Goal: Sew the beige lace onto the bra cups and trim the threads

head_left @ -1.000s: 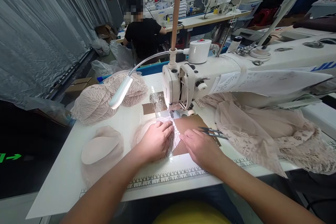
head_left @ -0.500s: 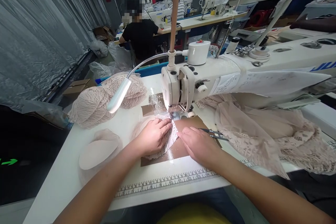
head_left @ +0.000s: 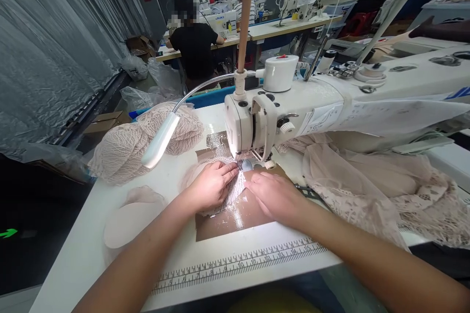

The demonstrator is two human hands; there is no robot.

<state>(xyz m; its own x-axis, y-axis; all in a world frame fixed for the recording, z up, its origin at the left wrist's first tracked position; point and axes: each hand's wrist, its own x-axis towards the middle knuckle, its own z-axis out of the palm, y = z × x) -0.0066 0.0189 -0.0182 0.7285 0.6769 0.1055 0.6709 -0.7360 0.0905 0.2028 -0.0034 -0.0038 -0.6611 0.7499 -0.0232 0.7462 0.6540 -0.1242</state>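
A pale pink lace piece (head_left: 235, 194) lies under the presser foot of a white sewing machine (head_left: 245, 132), on a shiny brown sheet (head_left: 216, 227). My left hand (head_left: 211, 187) presses the lace down with its fingers together, the tips just beside the foot. At the lace's right edge, my right hand (head_left: 275, 195) pinches it between thumb and forefinger; its other fingers are curled and partly hidden. Dark scissors (head_left: 308, 190) lie just right of my right hand, partly covered by it. The seam at the needle is too small to make out.
Stacked lace cups (head_left: 123, 151) sit at the back left beneath a lamp head (head_left: 160, 141). A smooth cup piece (head_left: 128, 225) lies near my left forearm. Sheer lace fabric (head_left: 352, 181) heaps at right. A printed ruler (head_left: 238, 264) runs along the front edge. A person (head_left: 194, 46) sits beyond.
The lace has moved slightly toward the needle, and less of it shows below my hands. My right hand has shifted a little and covers more of the scissors. The whole view has tilted slightly.
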